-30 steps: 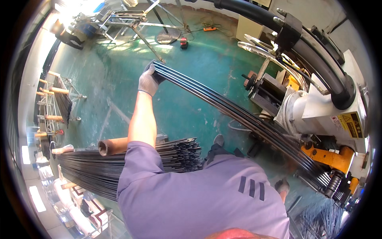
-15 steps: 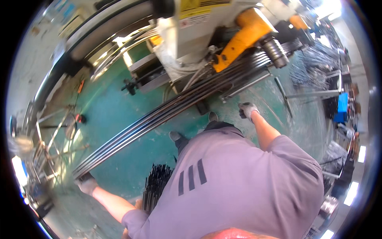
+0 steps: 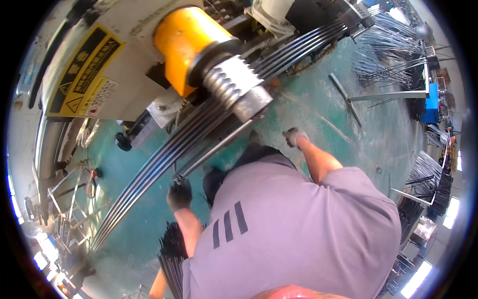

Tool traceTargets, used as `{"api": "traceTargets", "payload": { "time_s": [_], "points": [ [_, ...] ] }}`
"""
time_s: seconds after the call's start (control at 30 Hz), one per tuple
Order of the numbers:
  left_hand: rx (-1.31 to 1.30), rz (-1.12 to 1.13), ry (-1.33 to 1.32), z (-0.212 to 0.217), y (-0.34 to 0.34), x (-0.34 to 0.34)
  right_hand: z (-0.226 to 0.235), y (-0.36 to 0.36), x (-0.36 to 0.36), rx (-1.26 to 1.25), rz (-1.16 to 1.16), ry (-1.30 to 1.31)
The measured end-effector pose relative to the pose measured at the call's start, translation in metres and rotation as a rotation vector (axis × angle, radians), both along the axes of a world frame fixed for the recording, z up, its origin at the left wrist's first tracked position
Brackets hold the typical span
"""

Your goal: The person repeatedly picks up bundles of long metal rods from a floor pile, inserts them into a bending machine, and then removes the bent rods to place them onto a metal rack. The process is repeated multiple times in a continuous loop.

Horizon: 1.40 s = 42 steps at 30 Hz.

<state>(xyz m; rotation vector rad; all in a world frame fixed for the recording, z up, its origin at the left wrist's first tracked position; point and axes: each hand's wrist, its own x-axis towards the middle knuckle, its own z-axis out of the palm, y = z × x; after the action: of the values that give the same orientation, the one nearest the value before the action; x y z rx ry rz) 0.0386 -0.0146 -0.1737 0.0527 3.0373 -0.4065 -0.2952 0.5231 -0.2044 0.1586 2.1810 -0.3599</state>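
Note:
Several long dark metal tubes (image 3: pixel 144 184) lie side by side, running diagonally from the lower left up under the machine to the upper right. My left hand (image 3: pixel 179 194), in a grey glove with a dark palm, is at the near end of a thinner metal bar (image 3: pixel 214 148) that runs beside the tubes. Its fingers are blurred against the bar's end, so I cannot tell whether they grip it. My right hand (image 3: pixel 295 136), gloved too, hangs apart over the floor with its fingers curled in and nothing visible in them.
Above the tubes juts a machine's orange housing (image 3: pixel 191 42) with a ribbed metal spindle (image 3: pixel 231 82). A bundle of dark rods (image 3: pixel 172 254) stands by my left elbow. Metal frames (image 3: pixel 388 94) and stacked rods (image 3: pixel 388 45) are on the right. The floor (image 3: pixel 318 99) is green.
My left hand has let go of the tubes' left end and moved right to the thin bar's end. The machine's orange housing appears larger and further left; my right hand stays curled.

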Motion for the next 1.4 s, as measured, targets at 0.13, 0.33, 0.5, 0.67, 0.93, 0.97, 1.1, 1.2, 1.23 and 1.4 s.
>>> {"api": "traceTargets", "payload": {
  "time_s": [0.13,0.33,0.5,0.67,0.93,0.97,1.1,1.2,1.23,1.4],
  "points": [
    [0.216,-0.144,0.026,0.005,0.05,-0.043,0.016,0.046,-0.043,-0.119,-0.565,0.029],
    [0.505,0.01,-0.055,-0.024,0.031,-0.086,0.044,0.07,-0.069,-0.341,-0.801,0.312],
    [1.641,0.912,0.203,-0.039,0.03,-0.124,0.027,0.093,-0.051,-0.264,-0.68,0.137],
    [0.66,0.811,-0.202,-0.028,0.067,-0.159,-0.012,0.116,-0.096,-0.152,-0.71,-0.031],
    [0.15,0.05,-0.898,-0.007,0.253,-0.269,-0.003,0.145,-0.289,-0.286,-0.374,0.079],
    [0.274,0.116,-0.603,-0.002,0.279,-0.28,0.003,0.15,-0.308,-0.316,-0.383,0.107],
    [1.64,1.201,0.166,0.009,0.342,-0.327,0.016,0.163,-0.348,-0.285,-0.226,0.156],
    [1.892,1.268,0.247,0.022,0.335,-0.338,0.025,0.16,-0.34,-0.273,-0.172,0.211],
    [1.808,1.198,0.232,0.025,0.325,-0.337,0.03,0.158,-0.333,-0.313,-0.174,0.17],
    [1.829,1.437,0.446,0.017,0.283,-0.295,0.08,0.115,-0.283,-0.717,-0.437,0.201]
  ]
}}
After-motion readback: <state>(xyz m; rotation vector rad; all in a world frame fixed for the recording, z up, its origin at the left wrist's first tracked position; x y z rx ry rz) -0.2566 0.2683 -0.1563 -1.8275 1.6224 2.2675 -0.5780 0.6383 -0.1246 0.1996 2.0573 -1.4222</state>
